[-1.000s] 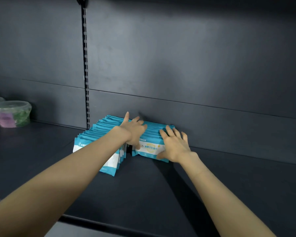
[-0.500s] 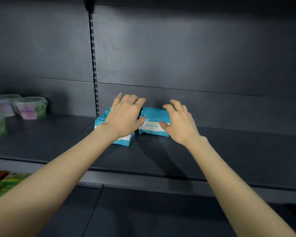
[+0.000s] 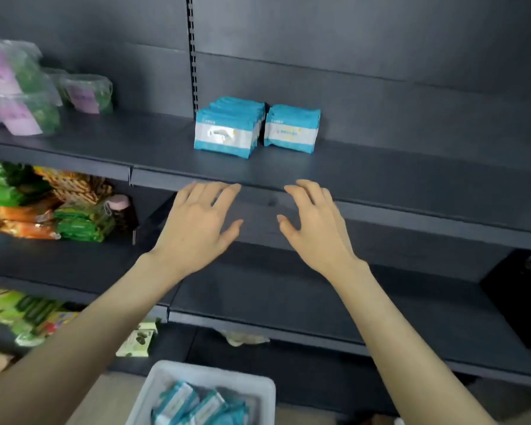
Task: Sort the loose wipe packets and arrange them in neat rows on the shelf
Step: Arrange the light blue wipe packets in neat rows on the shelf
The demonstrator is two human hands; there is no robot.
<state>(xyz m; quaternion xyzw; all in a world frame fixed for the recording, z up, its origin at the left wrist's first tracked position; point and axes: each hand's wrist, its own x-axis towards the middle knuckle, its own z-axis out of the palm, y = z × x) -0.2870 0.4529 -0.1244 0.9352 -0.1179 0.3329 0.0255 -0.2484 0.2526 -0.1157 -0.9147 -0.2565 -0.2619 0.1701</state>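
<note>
A person's left hand [image 3: 196,222] and right hand [image 3: 313,225] hover side by side in front of a dark shelf [image 3: 380,170], fingers spread and relaxed, each holding nothing and touching nothing. Beyond the fingertips, two rows of blue-and-white wipe packets stand on edge on that shelf, close to the back panel: the left row [image 3: 224,130], the deeper one, and the right row [image 3: 292,130] just beside it with a narrow gap between. Below the forearms, a white bin [image 3: 209,374] holds more loose packets [image 3: 196,406] lying jumbled, so the sorting appears unfinished. The packets look light, soft and slick-skinned. A small stack would likely be best pinched across its flat faces, thumb on one side and fingers on the other, since a loose hold could let them fan apart or slide. At far left on the same shelf sit clear plastic tubs [image 3: 86,93]; the shelf below carries green and orange snack bags [image 3: 28,207].
</note>
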